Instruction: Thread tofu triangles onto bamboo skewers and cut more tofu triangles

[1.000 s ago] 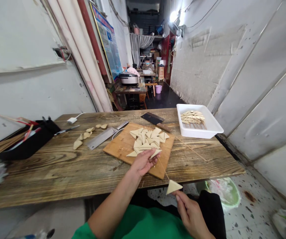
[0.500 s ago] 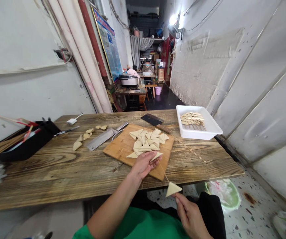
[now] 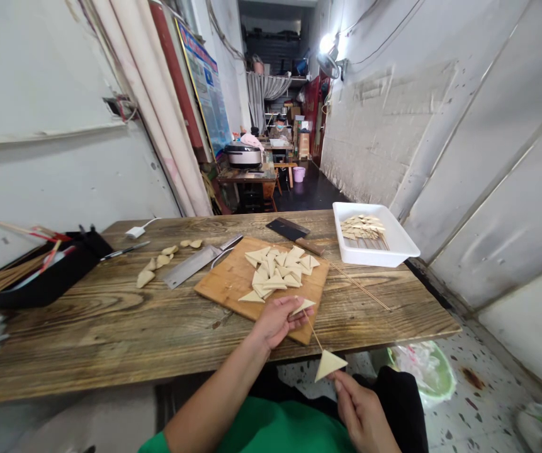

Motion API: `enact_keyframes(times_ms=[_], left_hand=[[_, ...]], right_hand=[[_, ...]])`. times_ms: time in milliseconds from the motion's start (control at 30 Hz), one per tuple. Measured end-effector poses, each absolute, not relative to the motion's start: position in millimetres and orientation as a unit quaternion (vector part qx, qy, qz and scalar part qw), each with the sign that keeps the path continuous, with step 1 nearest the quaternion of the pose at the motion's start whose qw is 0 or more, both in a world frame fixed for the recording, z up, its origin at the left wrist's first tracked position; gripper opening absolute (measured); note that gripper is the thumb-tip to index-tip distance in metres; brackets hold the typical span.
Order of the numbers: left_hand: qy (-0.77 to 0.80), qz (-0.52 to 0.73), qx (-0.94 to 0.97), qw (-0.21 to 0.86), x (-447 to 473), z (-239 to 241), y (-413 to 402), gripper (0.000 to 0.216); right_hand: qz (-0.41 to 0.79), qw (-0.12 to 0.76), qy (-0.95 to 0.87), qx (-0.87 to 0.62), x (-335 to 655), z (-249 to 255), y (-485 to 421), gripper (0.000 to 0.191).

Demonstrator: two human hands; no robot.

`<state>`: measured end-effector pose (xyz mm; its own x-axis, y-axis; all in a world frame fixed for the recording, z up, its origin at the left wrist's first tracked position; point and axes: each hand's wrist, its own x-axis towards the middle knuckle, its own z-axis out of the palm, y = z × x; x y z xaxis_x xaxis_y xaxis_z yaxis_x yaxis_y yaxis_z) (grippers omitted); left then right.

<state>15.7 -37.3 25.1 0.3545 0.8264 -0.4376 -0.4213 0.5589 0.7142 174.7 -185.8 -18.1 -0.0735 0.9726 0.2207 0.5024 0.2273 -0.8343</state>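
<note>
My left hand is closed on a pale, tofu-like triangle over the near edge of the cutting board. My right hand grips a thin wooden skewer low down, below the table's front edge. One pale triangle is threaded on that skewer just above my right fingers. The skewer's upper tip meets the triangle in my left hand; whether it has pierced it I cannot tell. A pile of pale triangles lies on the board.
A cleaver lies left of the board, a dark-bladed knife behind it. Loose skewers lie to the right, near a white tray of filled skewers. Small pale pieces and a black box are at left. A person sits far back.
My left hand has moved slightly right and down with its triangle, off the pile. My right hand and the skewer have barely shifted.
</note>
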Motion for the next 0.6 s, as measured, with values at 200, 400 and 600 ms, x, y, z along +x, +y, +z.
enact_keyframes(times_ms=[200, 400, 600], left_hand=[[0.399, 0.392, 0.238, 0.794, 20.4, 23.4, -42.9, 0.010], [0.385, 0.384, 0.240, 0.804, 23.7, 25.5, -46.9, 0.009], [0.373, 0.376, 0.256, 0.809, 26.2, 24.3, -51.4, 0.014]], right_hand=[[0.286, 0.419, -0.660, -0.554, 174.2, -20.5, -186.8, 0.035], [0.306, 0.419, -0.657, -0.547, 174.6, -23.6, -187.3, 0.038], [0.334, 0.419, -0.646, -0.543, 174.5, -30.1, -187.1, 0.036]])
